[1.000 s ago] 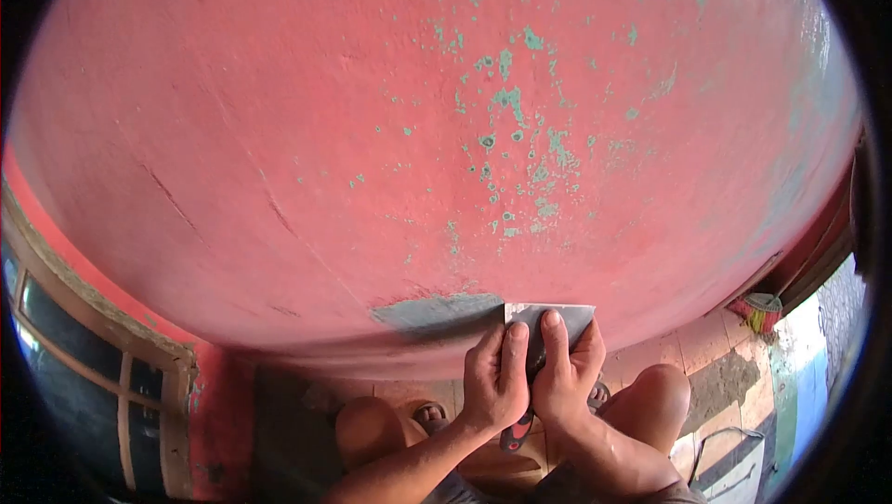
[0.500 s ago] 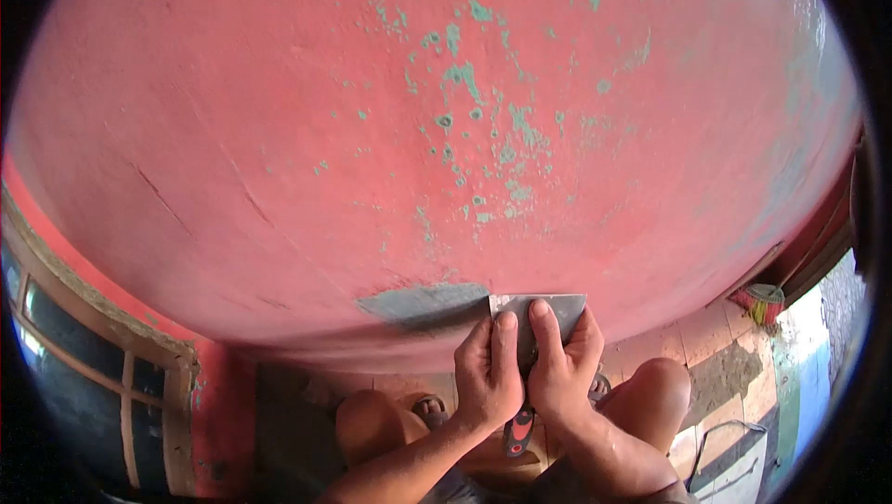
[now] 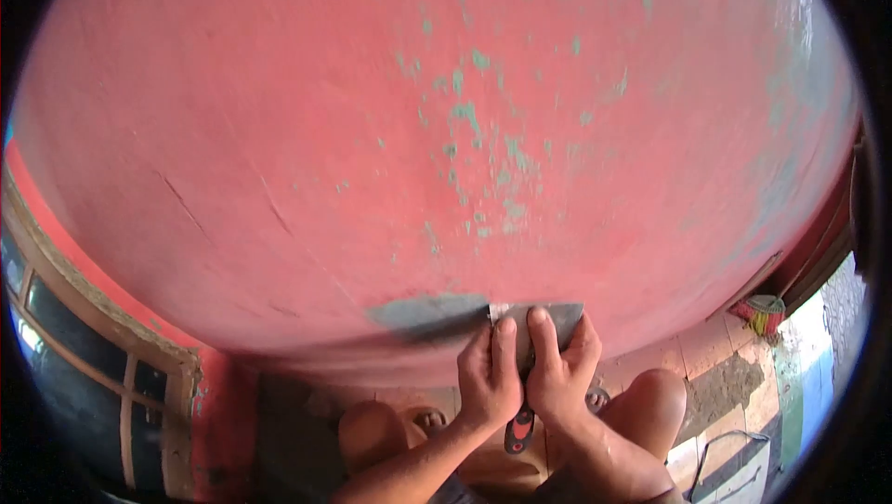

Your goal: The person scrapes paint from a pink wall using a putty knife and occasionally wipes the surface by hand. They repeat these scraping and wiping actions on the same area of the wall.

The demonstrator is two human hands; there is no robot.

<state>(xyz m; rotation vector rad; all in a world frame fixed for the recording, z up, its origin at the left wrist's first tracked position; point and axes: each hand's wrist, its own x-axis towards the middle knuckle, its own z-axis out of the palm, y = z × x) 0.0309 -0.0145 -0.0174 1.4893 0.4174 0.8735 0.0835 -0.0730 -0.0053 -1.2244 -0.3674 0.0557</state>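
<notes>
Both my hands grip a wide metal scraper point(image 3: 561, 318) with a black and red handle point(image 3: 519, 432) pointing down toward me. My left hand point(image 3: 490, 379) is closed on the blade's left side, thumb flat on its face. On the other side my right hand point(image 3: 561, 369) is closed the same way, with its thumb beside the left one. The blade's top edge lies at the lower part of a pink wall point(image 3: 307, 132); whether it touches is hard to tell. Just left of the blade is a bare grey patch point(image 3: 418, 309). Green flecks show through the paint higher up.
A wooden-framed window point(image 3: 79, 365) is at the lower left. My bent knees point(image 3: 658, 406) are beneath the wall. To the right, a colourful broom head point(image 3: 764, 311) rests near the floor, and a pale bag-like item point(image 3: 739, 476) with a dark loop lies lower down. Tiled floor point(image 3: 701, 346) runs along the wall.
The wall appears slightly lower in view as my head shifts. My hands keep the same hold on the scraper, and its blade sits slightly lower in the picture.
</notes>
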